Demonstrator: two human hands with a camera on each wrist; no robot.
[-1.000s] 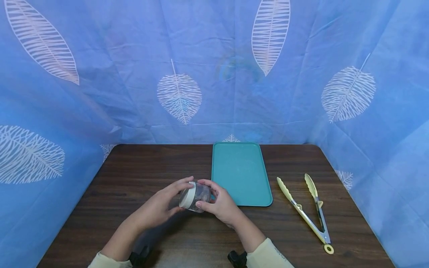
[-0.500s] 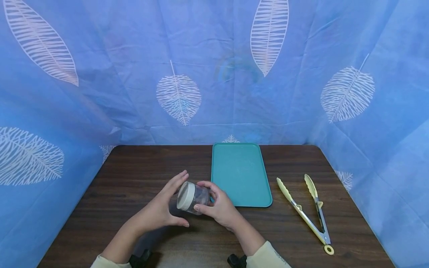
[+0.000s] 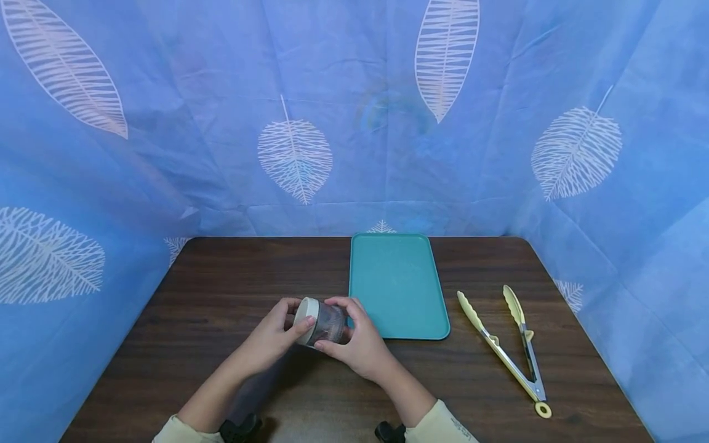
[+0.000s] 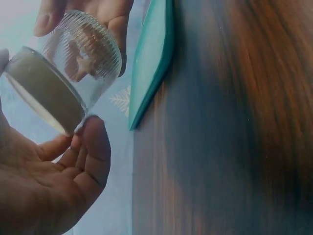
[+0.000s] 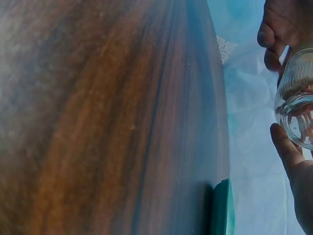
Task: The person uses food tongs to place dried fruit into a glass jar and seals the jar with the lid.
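Staged recording booth: dark wooden bench [image 3: 221,295] enclosed on three sides by blue leaf-print cloth [image 3: 221,123].

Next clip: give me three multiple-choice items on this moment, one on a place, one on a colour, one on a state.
1. Where do the tongs lie?
A. right of the tray
B. on the tray
C. left of the jar

2. What colour is the tray?
A. red
B. teal
C. white

3. How is the jar?
A. upright on the table
B. tipped sideways between both hands
C. lying in the tray

A: the tongs rest on the table beside the tray.
B: it is teal.
B: the left hand grips the lid end of the jar, the right hand its body.
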